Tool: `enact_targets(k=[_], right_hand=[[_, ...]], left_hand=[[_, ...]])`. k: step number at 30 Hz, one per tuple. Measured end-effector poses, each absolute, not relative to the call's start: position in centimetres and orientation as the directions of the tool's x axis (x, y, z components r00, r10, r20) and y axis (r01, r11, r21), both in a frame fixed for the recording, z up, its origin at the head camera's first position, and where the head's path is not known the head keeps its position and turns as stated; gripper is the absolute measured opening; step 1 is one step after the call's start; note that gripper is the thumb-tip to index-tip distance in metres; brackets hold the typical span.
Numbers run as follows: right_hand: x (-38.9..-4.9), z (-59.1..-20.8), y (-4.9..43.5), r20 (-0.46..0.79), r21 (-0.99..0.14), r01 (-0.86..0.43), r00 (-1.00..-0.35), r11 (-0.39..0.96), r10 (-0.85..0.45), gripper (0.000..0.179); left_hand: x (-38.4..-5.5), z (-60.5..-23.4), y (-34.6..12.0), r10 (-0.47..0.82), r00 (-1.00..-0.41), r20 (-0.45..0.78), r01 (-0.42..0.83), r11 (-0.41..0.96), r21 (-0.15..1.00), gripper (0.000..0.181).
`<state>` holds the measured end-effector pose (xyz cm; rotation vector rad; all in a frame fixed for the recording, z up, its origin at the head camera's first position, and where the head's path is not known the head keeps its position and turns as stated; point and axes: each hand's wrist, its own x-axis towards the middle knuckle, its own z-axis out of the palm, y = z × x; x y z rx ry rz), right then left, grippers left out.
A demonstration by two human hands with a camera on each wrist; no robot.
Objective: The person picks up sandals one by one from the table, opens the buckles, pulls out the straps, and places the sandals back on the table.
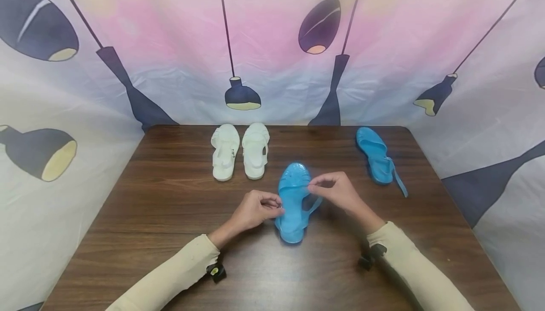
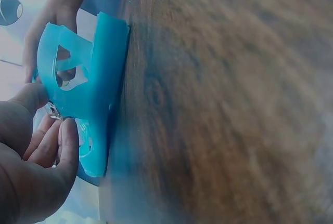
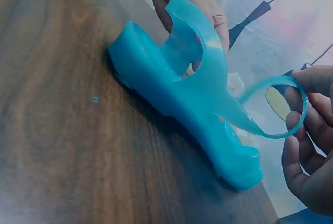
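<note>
A blue jelly sandal (image 1: 294,202) lies sole-down on the table, toe pointing away from me. At its left side, my left hand (image 1: 255,209) pinches the small metal buckle (image 2: 53,111) on the sandal's side piece. On the other side, my right hand (image 1: 336,190) pinches the thin ankle strap (image 3: 255,123) between thumb and fingertips. That strap bends round in a loop, as the right wrist view shows. In the head view the buckle is hidden behind my left fingers.
A pair of white sandals, left one (image 1: 225,152) and right one (image 1: 255,152), stands at the back. Farther right lies another blue sandal (image 1: 376,157), its strap hanging loose. All are on a brown wooden table (image 1: 170,226), with a printed cloth (image 1: 272,31) behind it.
</note>
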<state>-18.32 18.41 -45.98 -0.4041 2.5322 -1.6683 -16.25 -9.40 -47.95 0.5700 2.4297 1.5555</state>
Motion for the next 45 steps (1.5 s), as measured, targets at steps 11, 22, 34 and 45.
enact_targets(k=[11, 22, 34, 45], right_hand=[[-20.1, -45.4, 17.4, 0.096, -0.898, -0.209, -0.952, 0.388, -0.29, 0.028], [-21.2, -45.9, 15.9, 0.147, -0.824, -0.299, -0.933, 0.482, -0.328, 0.022], [-21.8, -46.8, 15.3, 0.142, -0.767, -0.312, -0.934, 0.56, -0.327, 0.023], [-22.3, -46.7, 14.9, 0.158, -0.716, -0.356, -0.921, 0.601, -0.356, 0.027]], left_hand=[[-16.1, -48.1, -9.3, 0.431, -0.901, 0.053, 0.225, 0.358, 0.906, 0.016], [-16.0, -47.9, -9.1, 0.434, -0.9, 0.035, 0.209, 0.36, 0.909, 0.017], [-16.1, -48.1, -9.0, 0.427, -0.904, 0.015, 0.19, 0.371, 0.909, 0.02], [-16.1, -48.1, -9.2, 0.429, -0.903, 0.032, 0.202, 0.357, 0.912, 0.021]])
